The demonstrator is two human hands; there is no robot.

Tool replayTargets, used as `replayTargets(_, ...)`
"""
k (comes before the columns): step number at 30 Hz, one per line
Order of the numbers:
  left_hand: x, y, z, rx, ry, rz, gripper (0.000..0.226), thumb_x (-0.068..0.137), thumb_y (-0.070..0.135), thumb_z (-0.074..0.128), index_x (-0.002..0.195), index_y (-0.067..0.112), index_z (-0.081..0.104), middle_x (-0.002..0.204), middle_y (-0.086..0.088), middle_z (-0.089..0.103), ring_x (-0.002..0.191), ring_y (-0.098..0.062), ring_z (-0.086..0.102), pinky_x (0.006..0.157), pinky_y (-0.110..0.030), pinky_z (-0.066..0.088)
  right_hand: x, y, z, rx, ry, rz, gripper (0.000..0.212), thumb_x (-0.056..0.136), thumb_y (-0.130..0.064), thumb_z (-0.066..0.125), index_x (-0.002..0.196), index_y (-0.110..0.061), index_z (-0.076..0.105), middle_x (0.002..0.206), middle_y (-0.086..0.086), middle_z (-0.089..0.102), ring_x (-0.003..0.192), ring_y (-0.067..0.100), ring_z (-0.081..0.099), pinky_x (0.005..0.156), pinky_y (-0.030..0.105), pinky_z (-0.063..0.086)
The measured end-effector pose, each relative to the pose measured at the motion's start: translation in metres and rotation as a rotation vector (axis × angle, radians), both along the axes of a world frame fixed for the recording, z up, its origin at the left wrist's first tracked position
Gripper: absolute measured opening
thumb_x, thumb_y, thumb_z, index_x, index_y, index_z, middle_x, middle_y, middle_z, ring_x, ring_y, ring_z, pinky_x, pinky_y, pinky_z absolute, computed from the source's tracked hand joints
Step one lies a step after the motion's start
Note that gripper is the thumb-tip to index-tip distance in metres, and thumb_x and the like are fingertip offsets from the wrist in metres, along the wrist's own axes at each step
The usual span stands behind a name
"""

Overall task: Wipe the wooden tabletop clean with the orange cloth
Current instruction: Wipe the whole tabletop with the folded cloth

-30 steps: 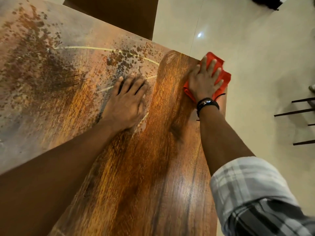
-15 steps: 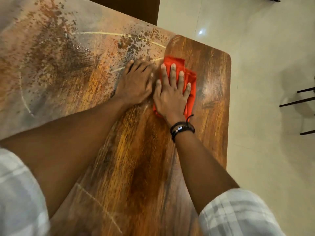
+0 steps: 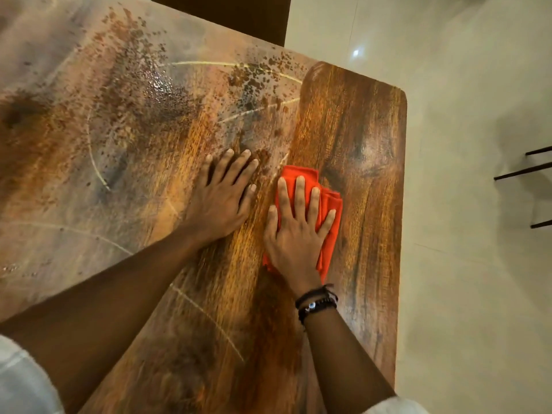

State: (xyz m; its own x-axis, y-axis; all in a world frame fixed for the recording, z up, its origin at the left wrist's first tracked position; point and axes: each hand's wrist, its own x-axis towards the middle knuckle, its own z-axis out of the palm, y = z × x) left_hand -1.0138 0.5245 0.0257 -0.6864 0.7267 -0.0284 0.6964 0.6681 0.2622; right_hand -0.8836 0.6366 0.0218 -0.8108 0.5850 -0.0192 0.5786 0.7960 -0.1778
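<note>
Leftmost, much of the wooden table (image 3: 185,339) lies under a pale, cloudy film (image 3: 68,180) dotted with brown speckles (image 3: 143,73) and crossed by thin curved streaks. Near the film's right border the left hand (image 3: 219,201) rests flat on the wood, palm down, fingers straight and slightly spread, holding nothing. Just beside it, with a narrow gap between them, the right hand (image 3: 294,234) presses the folded orange cloth (image 3: 330,213) against the table, its fingers straight and fanned over the fabric. The cloth shows beyond the fingertips and along the hand's right side, and a corner peeks out below the palm on the left. Dark beaded bracelets (image 3: 316,303) circle the right wrist. Right of the cloth, a strip of table running up to its rounded far corner shows bare, dark, glossy grain. Past the table's edge lies a pale tiled floor (image 3: 478,264), and at the right margin three dark bars (image 3: 525,170) jut in.
</note>
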Motion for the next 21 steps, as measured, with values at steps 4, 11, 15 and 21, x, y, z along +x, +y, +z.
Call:
replayTargets(4,0.000,0.003,-0.003,-0.021,0.006,0.005,0.057,0.103,0.042,0.022,0.156,0.021,0.026,0.164,0.000,0.021,0.151,-0.026,0.015,0.119,-0.058,0.014,-0.050,0.030,0.000,-0.011,-0.024,-0.037,0.059,0.103,-0.050,0.017,0.161,-0.036,0.010,0.170,-0.002,0.004,0.157,0.026,0.000,0.119,0.066,0.000)
replayTargets(11,0.000,0.004,-0.005,-0.028,-0.001,0.003,0.058,0.103,0.042,0.020,0.157,0.023,0.019,0.166,0.002,0.013,0.153,-0.025,0.008,0.120,-0.058,0.009,-0.135,0.080,0.007,-0.099,-0.049,-0.071,0.059,0.107,-0.046,0.023,0.161,-0.035,0.005,0.170,-0.001,-0.003,0.157,0.027,-0.004,0.120,0.067,-0.002)
replayTargets(15,0.001,0.003,-0.004,-0.044,0.003,-0.008,0.058,0.103,0.040,0.020,0.157,0.022,0.018,0.166,0.001,0.013,0.152,-0.026,0.009,0.119,-0.059,0.008,-0.113,0.068,0.004,-0.075,-0.028,-0.009,0.056,0.108,-0.045,0.024,0.161,-0.035,0.009,0.170,-0.004,0.000,0.157,0.024,-0.003,0.121,0.062,-0.002)
replayTargets(21,0.001,0.002,0.001,-0.062,0.015,-0.025,0.059,0.101,0.038,0.018,0.157,0.018,0.021,0.165,-0.003,0.018,0.152,-0.028,0.014,0.119,-0.057,0.010,-0.024,0.004,0.004,-0.077,0.058,0.100,0.054,0.106,-0.047,0.024,0.159,-0.038,0.019,0.169,-0.008,0.010,0.157,0.019,0.004,0.123,0.058,0.001)
